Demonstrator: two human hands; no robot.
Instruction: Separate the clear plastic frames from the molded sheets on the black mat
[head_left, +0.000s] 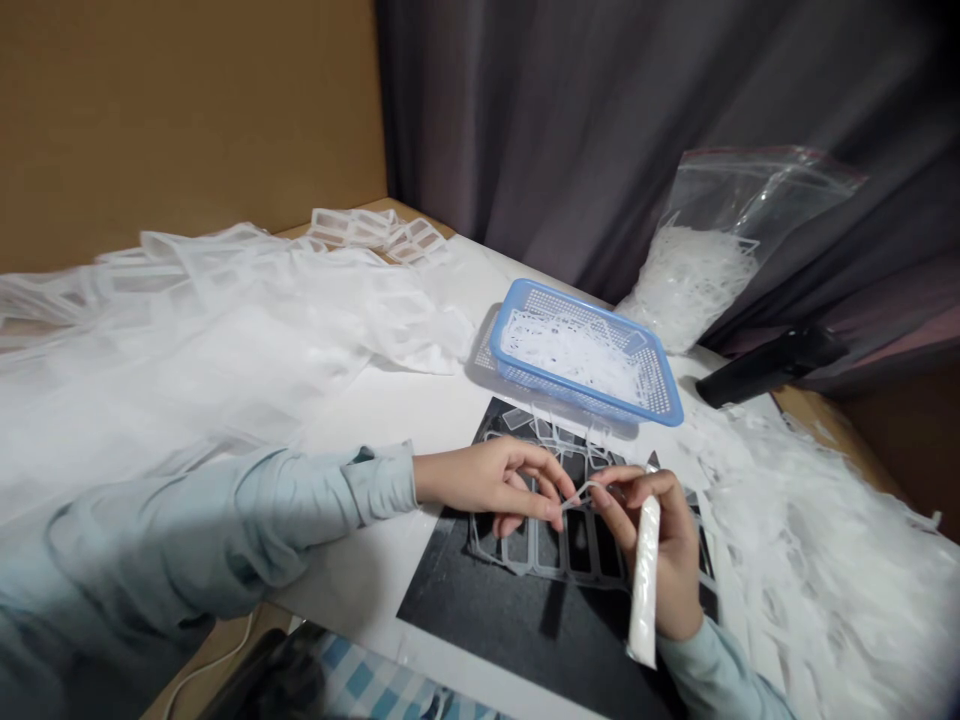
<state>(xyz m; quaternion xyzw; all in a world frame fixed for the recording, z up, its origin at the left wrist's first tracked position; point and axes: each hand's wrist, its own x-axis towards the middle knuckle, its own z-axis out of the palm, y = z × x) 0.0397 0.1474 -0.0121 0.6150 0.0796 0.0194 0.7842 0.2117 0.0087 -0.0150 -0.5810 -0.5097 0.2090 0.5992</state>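
My left hand (517,485) pinches one end of a thin translucent plastic frame (581,492) between thumb and fingers. The fingertips of my right hand (664,540) pinch its other end. A craft knife (643,590) with a white-wrapped handle rests in my right hand, its dark tip pointing away from me. Under both hands a translucent plastic sheet with rectangular cells (534,572) lies on a black mat (480,610). Several small loose frames (551,430) lie at the sheet's far edge, partly behind my fingers.
Beyond the mat stands a blue basket (671,400) full of small white frames. A zip bag (697,270) of similar pieces leans against the curtain, near a black cylindrical object (757,370). Translucent sheets (187,350) are heaped left; scraps (847,560) pile up right.
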